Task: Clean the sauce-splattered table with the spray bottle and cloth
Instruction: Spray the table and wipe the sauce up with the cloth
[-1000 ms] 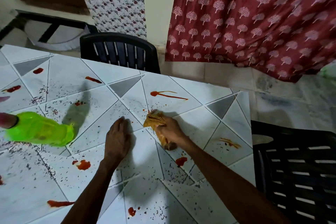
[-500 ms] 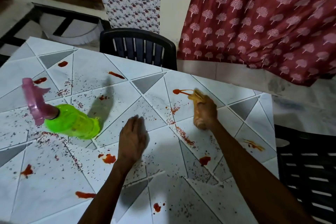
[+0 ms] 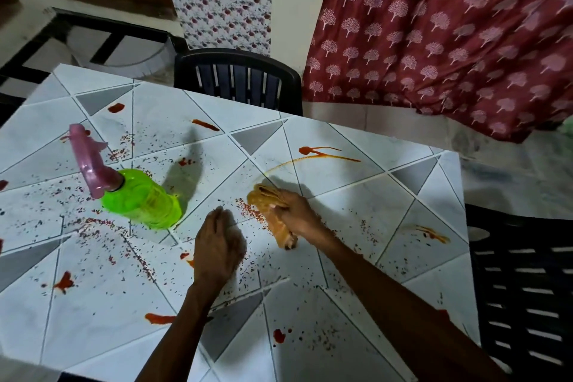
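**Sauce-splattered white table with grey triangle pattern (image 3: 102, 335)**

Near the middle of the tabletop lies a crumpled yellow-orange cloth (image 3: 269, 203). The right hand (image 3: 297, 214) presses it to the surface, fingers curled tight round it. A line of red specks (image 3: 251, 211) sits just left of the cloth. Beyond the cloth, a red sauce streak (image 3: 325, 152) trails into a thin orange arc.

The left hand (image 3: 217, 245) rests palm down just beside the cloth, fingers straight and together, holding nothing. Left of that hand, near but apart, stands a translucent green plastic spray bottle with a pink trigger head (image 3: 141, 200). Red sauce blobs (image 3: 63, 282) and dark specks dot the rest of the top.

A black plastic slatted chair (image 3: 238, 80) stands at the far edge and a second black chair (image 3: 524, 288) at the right. A maroon curtain printed with pale trees (image 3: 449, 40) hangs behind.
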Available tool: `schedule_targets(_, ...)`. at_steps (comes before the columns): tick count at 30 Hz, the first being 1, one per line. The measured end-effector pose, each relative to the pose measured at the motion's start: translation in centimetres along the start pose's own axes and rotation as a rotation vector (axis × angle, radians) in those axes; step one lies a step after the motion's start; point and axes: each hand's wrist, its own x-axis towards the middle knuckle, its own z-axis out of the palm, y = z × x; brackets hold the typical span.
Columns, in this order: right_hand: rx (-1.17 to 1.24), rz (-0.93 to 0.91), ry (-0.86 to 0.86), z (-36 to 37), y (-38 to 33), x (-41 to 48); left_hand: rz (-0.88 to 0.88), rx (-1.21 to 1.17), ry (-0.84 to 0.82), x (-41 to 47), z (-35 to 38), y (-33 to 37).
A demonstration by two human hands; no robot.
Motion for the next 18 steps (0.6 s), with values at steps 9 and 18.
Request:
schedule_targets(9, 0.055, 0.229, 0.539, -12.5, 9.5, -12.4, 0.105, 0.126, -0.059, -1.1, 2.2, 5.9)
schedule_targets(18, -0.002, 0.429, 0.574, -11.8, 11.2, -10.3, 0.107, 0.211, -0.215, -3.3, 3.3, 6.7)
